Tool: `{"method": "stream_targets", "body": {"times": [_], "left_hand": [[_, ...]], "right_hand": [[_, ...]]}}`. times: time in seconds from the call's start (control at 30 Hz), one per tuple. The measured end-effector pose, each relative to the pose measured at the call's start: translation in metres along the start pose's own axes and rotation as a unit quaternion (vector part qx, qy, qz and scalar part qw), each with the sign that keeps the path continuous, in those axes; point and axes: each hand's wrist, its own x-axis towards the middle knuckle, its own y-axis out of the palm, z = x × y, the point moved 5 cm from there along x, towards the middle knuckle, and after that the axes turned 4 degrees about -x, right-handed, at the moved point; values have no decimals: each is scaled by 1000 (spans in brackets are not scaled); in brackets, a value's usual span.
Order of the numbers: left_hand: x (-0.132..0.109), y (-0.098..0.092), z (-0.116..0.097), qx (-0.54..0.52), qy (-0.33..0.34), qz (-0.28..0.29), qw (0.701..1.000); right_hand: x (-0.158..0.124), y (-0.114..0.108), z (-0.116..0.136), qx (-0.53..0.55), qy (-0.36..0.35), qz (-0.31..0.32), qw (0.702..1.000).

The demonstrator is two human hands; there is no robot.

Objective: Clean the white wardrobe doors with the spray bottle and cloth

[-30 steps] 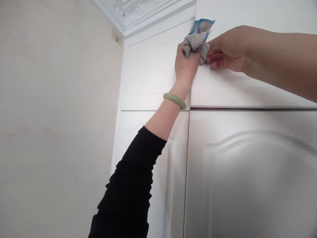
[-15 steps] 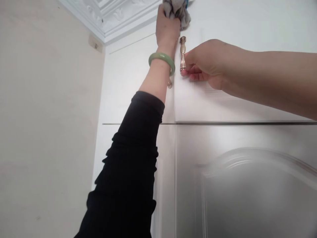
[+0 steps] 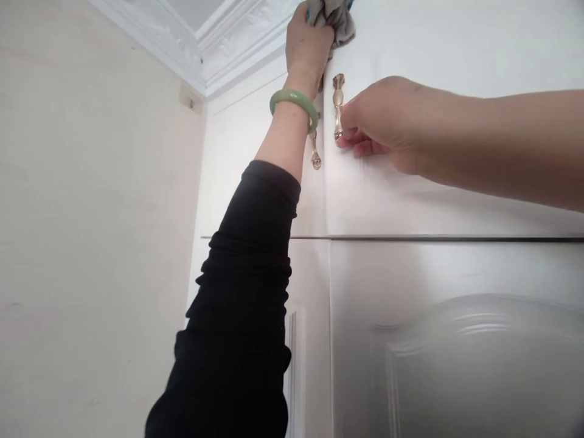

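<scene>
At the top centre my left hand point(image 3: 308, 44) is closed on a crumpled grey cloth point(image 3: 340, 23), held up against the white cabinet front. A green bangle point(image 3: 294, 100) circles that wrist, above a black sleeve. My right hand point(image 3: 371, 118) reaches in from the right, its fingers closed round the lower part of a gold handle point(image 3: 338, 100) on the upper right door point(image 3: 456, 42). Beside it, a second gold handle point(image 3: 316, 155) on the upper left door point(image 3: 246, 158) is partly hidden behind my left wrist.
Below a dark horizontal gap are lower cabinet doors point(image 3: 465, 377) with raised arched moulding. A plain pale wall point(image 3: 91, 213) stands at the left, with a small plate point(image 3: 190, 100) near carved ceiling moulding point(image 3: 246, 45).
The view has shifted a little, so the cabinet appears slightly lower and further right. More of the left door's handle shows beside my left wrist. Both hands keep their holds.
</scene>
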Motion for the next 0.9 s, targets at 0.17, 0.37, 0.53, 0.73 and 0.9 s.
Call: {"method": "stream_targets", "body": {"times": [0.17,0.37,0.53,0.73,0.9], "left_hand": [[5,7,-14,87,28,-5,996],[-20,1,4,70,18,-18,997],[-92,-22,3,89,62,23,994],[-178,-43,2,62,42,17,997],[-238,-53,19,36,-1,28,999]], "right_hand": [[-2,-3,1,36,3,-2,999],[-2,-2,-2,-14,11,-17,1000],[-1,-2,-5,18,-1,9,1000],[-1,-1,-5,-1,17,17,1000],[1,2,-10,11,26,3,1000]]}}
